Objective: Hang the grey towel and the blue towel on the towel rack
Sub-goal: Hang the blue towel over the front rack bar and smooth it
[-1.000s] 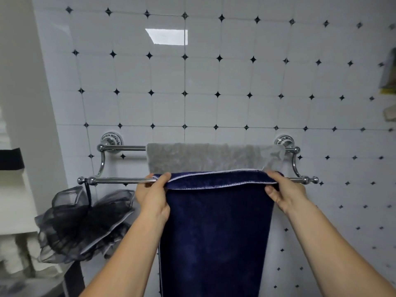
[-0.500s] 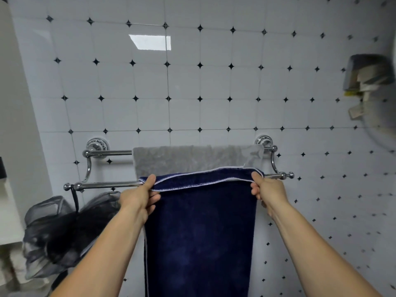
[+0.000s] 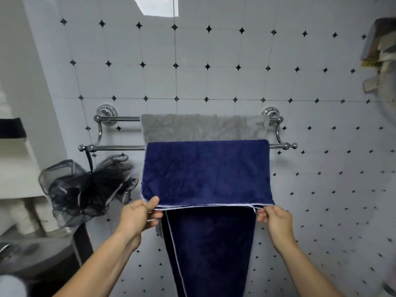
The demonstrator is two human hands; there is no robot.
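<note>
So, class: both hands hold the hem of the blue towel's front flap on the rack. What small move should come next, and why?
Probably let go with both hands. The blue towel already drapes over the front bar of the towel rack, the grey towel over the back bar. The left hand and right hand only pinch the front hem, which already looks level.

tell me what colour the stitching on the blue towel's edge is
White, running along the hem of the blue towel; it shows in the head view, the only one.
</note>
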